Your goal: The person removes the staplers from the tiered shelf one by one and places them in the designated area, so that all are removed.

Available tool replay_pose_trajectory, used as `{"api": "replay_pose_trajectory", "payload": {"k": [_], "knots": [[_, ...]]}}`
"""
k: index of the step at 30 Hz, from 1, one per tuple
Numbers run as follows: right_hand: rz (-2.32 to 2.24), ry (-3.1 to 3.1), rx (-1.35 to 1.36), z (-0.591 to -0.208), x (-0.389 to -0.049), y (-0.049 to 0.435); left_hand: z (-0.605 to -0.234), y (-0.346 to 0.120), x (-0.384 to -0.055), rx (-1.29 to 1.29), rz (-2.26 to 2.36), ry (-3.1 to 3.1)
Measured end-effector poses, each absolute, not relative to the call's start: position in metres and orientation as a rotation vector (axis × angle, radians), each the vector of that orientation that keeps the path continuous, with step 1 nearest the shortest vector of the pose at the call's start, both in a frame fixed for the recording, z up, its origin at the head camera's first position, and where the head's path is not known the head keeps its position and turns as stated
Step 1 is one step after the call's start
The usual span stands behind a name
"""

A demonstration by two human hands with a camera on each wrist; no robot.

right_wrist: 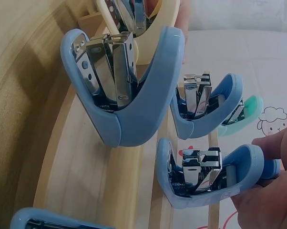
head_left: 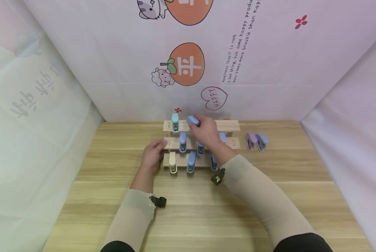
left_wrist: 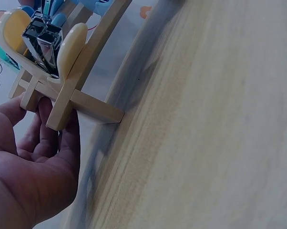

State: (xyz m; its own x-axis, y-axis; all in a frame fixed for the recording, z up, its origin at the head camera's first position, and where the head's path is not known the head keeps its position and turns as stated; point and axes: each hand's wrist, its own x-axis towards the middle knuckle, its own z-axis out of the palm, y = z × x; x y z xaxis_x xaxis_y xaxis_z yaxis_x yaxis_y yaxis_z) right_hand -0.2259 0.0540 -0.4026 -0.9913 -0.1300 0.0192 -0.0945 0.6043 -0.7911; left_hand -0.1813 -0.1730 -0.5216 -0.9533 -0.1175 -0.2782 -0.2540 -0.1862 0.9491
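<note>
My right hand (head_left: pixel 207 131) grips a blue stapler (head_left: pixel 192 120) over the top tier of a stepped wooden rack (head_left: pixel 232 125). In the right wrist view, that stapler is mostly hidden behind another blue stapler (right_wrist: pixel 205 176) on the middle tier. My left hand (head_left: pixel 153 154) holds the rack's left end, thumb above and fingers curled below its wood. A mint stapler (head_left: pixel 175 122) stands on the top tier, left of the held one. The bottom tier carries a cream stapler (head_left: pixel 173 162) at its left end and a blue stapler (head_left: pixel 191 162) beside it.
Right of the rack, a purple stapler (head_left: pixel 251 141) and another blue stapler (head_left: pixel 262 142) sit side by side on the wooden table (head_left: pixel 188 217). A printed white cloth (head_left: pixel 254 98) hangs behind the rack. My right forearm partly covers the rack's right-hand staplers.
</note>
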Motion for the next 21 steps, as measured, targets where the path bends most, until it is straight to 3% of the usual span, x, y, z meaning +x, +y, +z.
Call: {"api": "replay_pose_trajectory", "payload": {"k": [21], "knots": [[-1.496, 2.809, -0.122, -0.390, -0.226, 0.071, -0.520, -0.170, -0.180, -0.483, 2.345, 1.929]]}}
